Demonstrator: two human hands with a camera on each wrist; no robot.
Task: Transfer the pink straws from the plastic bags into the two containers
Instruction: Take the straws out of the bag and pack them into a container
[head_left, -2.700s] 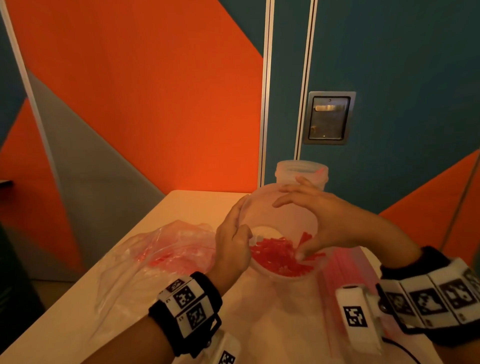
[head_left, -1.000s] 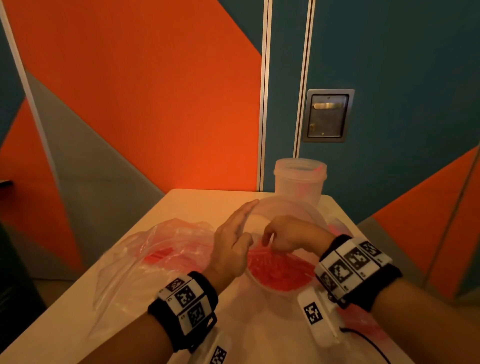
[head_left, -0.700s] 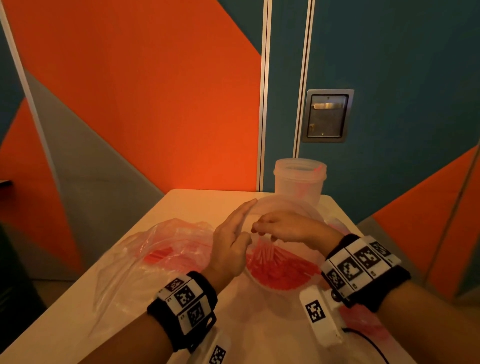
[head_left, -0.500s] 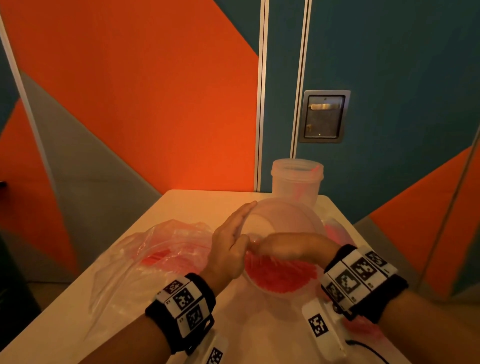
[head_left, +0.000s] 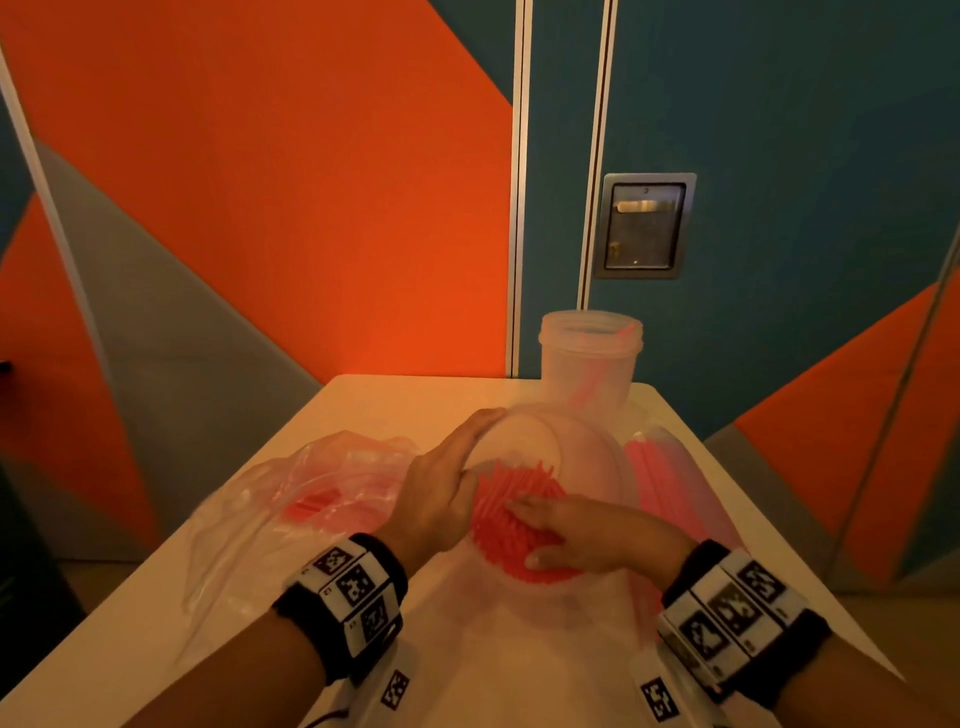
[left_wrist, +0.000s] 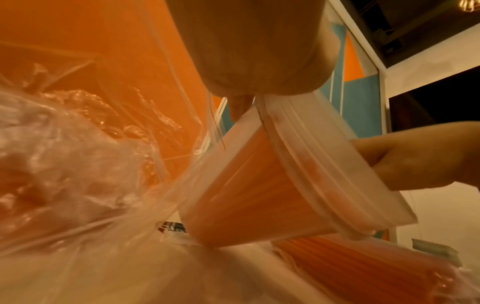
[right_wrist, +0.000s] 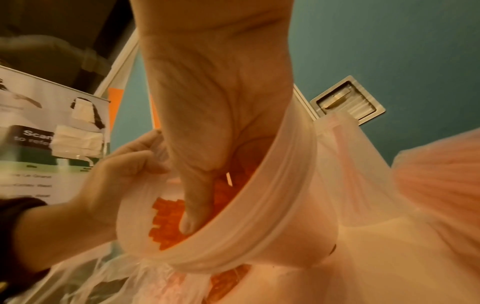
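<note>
A translucent container is tipped toward me on the table, packed with pink straws. My left hand grips its left rim, fingers curled over the edge in the right wrist view. My right hand lies flat across the container's mouth and presses on the straw ends. A second, upright container at the back holds a few straws. The plastic bag at left shows some pink inside. Another bag of straws lies to the right.
The white table ends at an orange, grey and teal wall close behind the far container. A metal recessed handle sits in the wall. The crumpled left bag fills the table's left side.
My right hand went from reaching over the container's far rim to pinching among the straws, and now lies flat on their ends. My left hand stayed on the rim.
</note>
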